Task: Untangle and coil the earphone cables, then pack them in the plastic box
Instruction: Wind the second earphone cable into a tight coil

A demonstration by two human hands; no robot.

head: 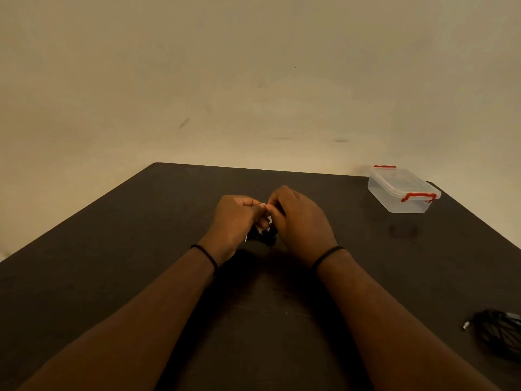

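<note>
A small bundle of black earphone cable (263,236) hangs between my two hands over the middle of the dark table (141,249). My left hand (235,221) and my right hand (298,221) are close together, fingertips pinching the cable; most of it is hidden behind my fingers. A clear plastic box (401,190) with red latches and its lid on stands at the far right of the table. Another black cable bundle (499,333) with a metal plug lies at the right edge, near me.
A plain beige wall (253,80) rises directly behind the table's far edge. The table's left edge runs diagonally toward me.
</note>
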